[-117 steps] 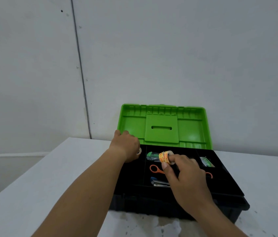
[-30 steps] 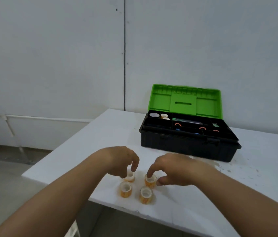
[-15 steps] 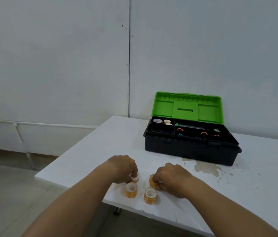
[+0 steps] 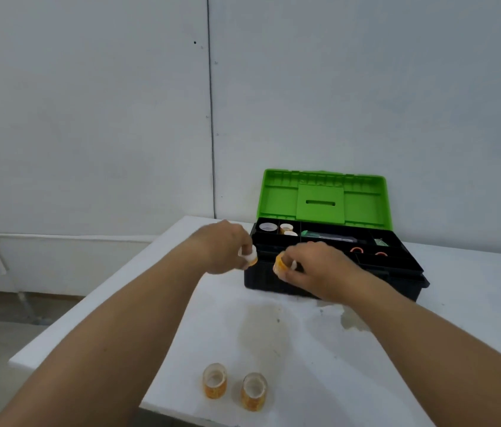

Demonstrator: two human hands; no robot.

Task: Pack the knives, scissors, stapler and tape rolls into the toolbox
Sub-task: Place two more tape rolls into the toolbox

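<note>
Both hands are raised in front of the toolbox (image 4: 320, 282), and each one grips a tape roll. The left hand (image 4: 224, 249) pinches a pale roll (image 4: 248, 257) near the left end of the box. The right hand (image 4: 310, 266) closes around an orange roll (image 4: 280, 265) before the front wall of the box. The green lid (image 4: 324, 197) stands open against the wall. In the tray I see two more rolls (image 4: 287, 229) at the back left, a green knife (image 4: 329, 237) in the long compartment, and orange scissor handles (image 4: 367, 251) to the right. Two orange rolls (image 4: 214, 380) stand side by side on the white table (image 4: 397, 349), near its front edge, well apart from the box.
</note>
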